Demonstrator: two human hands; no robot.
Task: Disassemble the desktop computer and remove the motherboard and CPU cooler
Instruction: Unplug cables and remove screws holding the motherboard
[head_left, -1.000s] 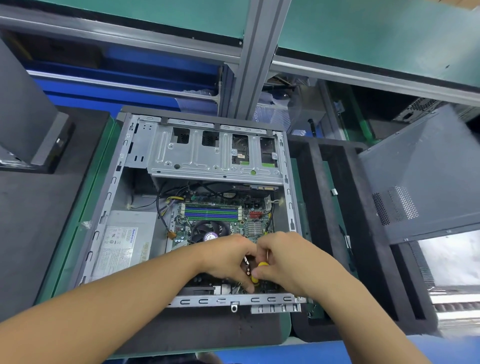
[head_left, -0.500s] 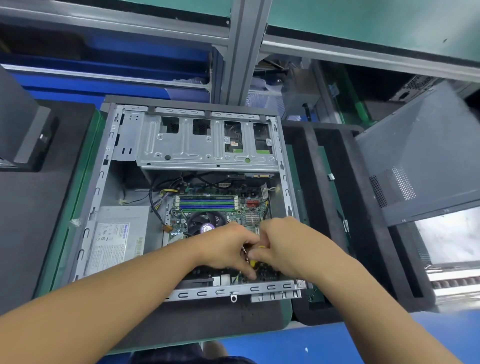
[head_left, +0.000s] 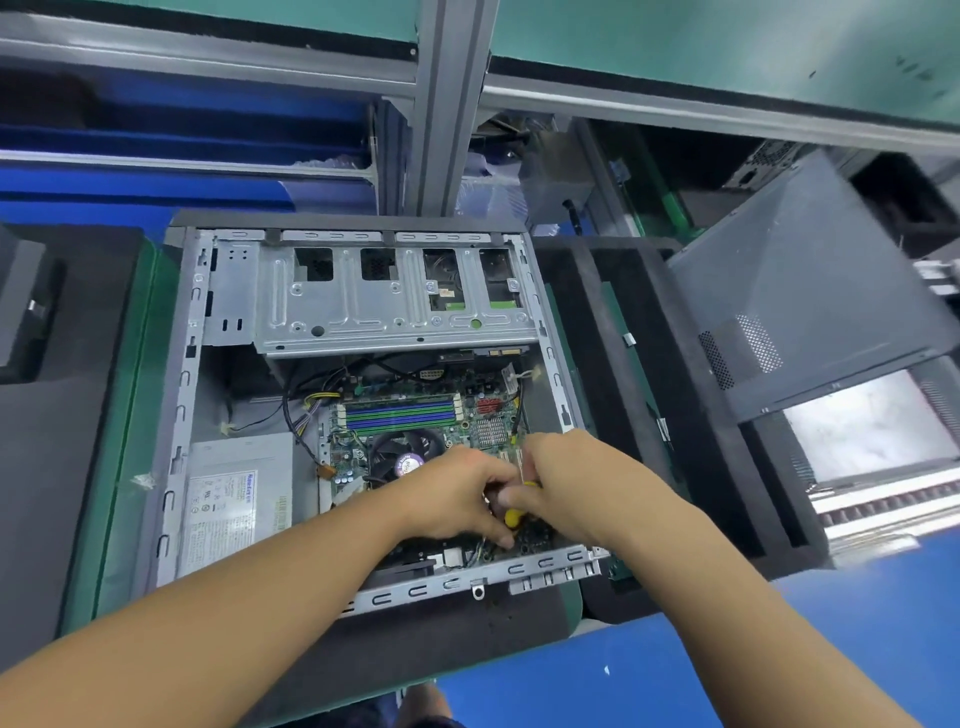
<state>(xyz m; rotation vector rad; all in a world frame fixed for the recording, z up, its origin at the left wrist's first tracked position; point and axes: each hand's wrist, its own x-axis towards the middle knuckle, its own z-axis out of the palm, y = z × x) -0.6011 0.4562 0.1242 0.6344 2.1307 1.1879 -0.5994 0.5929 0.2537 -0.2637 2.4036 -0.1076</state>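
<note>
An open desktop case (head_left: 179, 415) lies flat in front of me. Inside sits the green motherboard (head_left: 483, 415) with blue memory slots, and the round black CPU cooler fan (head_left: 400, 457) beside my hands. My right hand (head_left: 576, 483) is closed around a yellow-handled screwdriver (head_left: 513, 517) over the board's near right part. My left hand (head_left: 457, 499) presses against it from the left, fingers curled at the screwdriver; what it pinches is hidden. The screwdriver's tip is covered by my fingers.
A grey power supply (head_left: 234, 493) fills the case's near left corner. The metal drive cage (head_left: 384, 301) spans its far side. Black foam trays (head_left: 691, 457) lie to the right, with the removed side panel (head_left: 810, 301) leaning beyond. A metal frame post (head_left: 447, 104) rises behind.
The view has shifted slightly, so the case sits lower and further left than before. Both hands stay together on the screwdriver at the same spot on the board.
</note>
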